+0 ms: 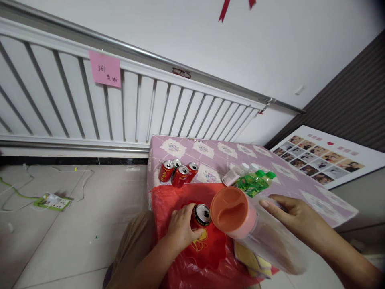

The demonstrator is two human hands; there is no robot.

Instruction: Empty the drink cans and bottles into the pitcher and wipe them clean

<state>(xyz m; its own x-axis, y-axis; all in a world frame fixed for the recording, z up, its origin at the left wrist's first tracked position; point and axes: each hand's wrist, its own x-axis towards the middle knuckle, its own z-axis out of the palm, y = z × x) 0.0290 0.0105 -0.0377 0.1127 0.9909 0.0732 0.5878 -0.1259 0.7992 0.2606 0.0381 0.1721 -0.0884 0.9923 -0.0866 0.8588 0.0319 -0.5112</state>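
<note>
My left hand (pixel 181 225) is wrapped round an open red drink can (pixel 202 214), which stands upright over a red scalloped tray (pixel 213 251). In my right hand (pixel 296 212) is the handle of a clear plastic pitcher (pixel 275 239) with an orange lid (pixel 231 209). The pitcher is tipped so that its lid is beside the can's top. Whether liquid is flowing between them I cannot tell. Under the tray lies a red plastic sheet (pixel 164 196). A yellow cloth (pixel 252 259) is partly hidden beneath the pitcher.
Several red cans (pixel 180 176) stand behind the sheet on a purple patterned tablecloth (pixel 207 150). Several green-capped bottles (pixel 255 180) are grouped to their right. A white radiator (pixel 168 106) runs behind the table. On the floor at left lies a power strip (pixel 53 202) with cords.
</note>
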